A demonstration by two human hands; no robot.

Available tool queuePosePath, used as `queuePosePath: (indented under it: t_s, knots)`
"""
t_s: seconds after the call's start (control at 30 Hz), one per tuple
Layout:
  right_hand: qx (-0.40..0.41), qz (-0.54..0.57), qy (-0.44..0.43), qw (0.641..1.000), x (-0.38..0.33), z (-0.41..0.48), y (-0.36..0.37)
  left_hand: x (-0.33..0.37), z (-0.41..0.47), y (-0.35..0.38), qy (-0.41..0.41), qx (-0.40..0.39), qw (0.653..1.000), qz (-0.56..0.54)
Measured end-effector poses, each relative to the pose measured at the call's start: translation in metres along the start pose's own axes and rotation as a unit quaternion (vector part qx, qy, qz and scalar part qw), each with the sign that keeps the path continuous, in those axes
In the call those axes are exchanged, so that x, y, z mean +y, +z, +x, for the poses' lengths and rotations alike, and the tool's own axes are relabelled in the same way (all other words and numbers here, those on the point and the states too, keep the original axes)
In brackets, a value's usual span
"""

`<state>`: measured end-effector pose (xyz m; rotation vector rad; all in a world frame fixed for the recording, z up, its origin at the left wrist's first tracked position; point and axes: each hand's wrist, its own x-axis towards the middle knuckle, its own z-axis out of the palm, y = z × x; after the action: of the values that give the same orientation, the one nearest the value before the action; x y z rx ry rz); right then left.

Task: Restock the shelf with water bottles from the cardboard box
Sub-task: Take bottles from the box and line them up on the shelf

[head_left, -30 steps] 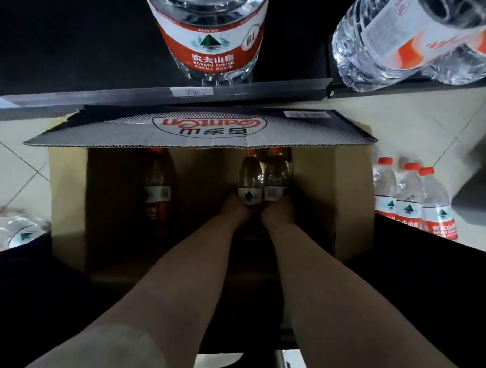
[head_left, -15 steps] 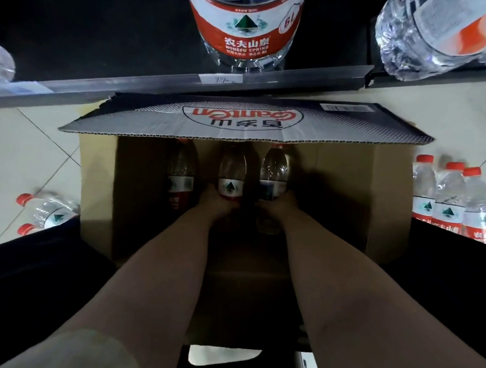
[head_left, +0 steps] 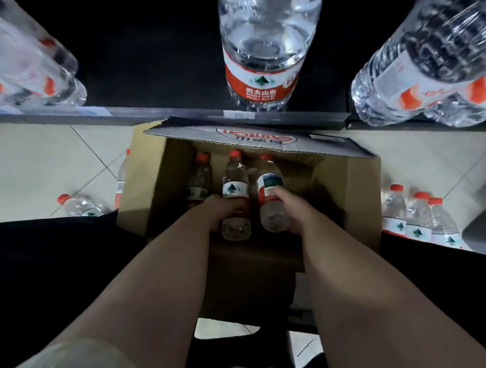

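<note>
The shelf [head_left: 183, 116] is a dark, hard-edged ledge, and a big bottle [head_left: 264, 58] stands at its front edge. Below it sits the open cardboard box [head_left: 359, 195], with matte corrugated walls and a printed flap [head_left: 255, 139] folded out at its far edge.

Three small water bottles are inside, close to the far wall and left of centre. My left hand [head_left: 217, 213] wraps the middle bottle [head_left: 234, 187] just under its label. My right hand [head_left: 294, 209] is closed round the right bottle [head_left: 268, 185] at the label's lower edge. Both are tipped, with their bases toward me. The third bottle [head_left: 199, 181] stands untouched nearer the left wall.

They look full, so I expect a modest, sloshing weight in each hand. The thin clear plastic should give if I squeeze hard. The glossy label band is probably slick, so I judge the moulded body just below it the surer place to hold, near the balance point.

The small red caps [head_left: 235, 154] are too little to carry by.
</note>
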<state>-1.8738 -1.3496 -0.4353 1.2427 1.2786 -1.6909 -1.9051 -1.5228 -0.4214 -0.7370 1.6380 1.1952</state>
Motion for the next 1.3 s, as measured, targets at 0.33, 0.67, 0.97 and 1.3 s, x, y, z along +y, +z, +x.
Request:
queuePosePath:
  t_s: [0.33,0.67,0.97,1.3]
  knots:
    - [-0.107,0.158,-0.076,0.979,0.008,-0.135,-0.002,0.021,-0.136,-0.008,0.095,-0.018,0.995,-0.023]
    - [-0.151,0.129,-0.229,0.953,-0.009,-0.26,0.013,0.043,-0.256,-0.021,0.244,0.001,0.969,-0.026]
    - [-0.191,0.165,-0.372,0.893,-0.054,-0.354,0.016,0.087,-0.333,-0.022,0.385,0.009,0.92,-0.076]
    - [-0.216,0.176,-0.442,0.853,-0.087,-0.382,-0.007,0.13,-0.363,-0.015,0.465,0.038,0.883,-0.05]
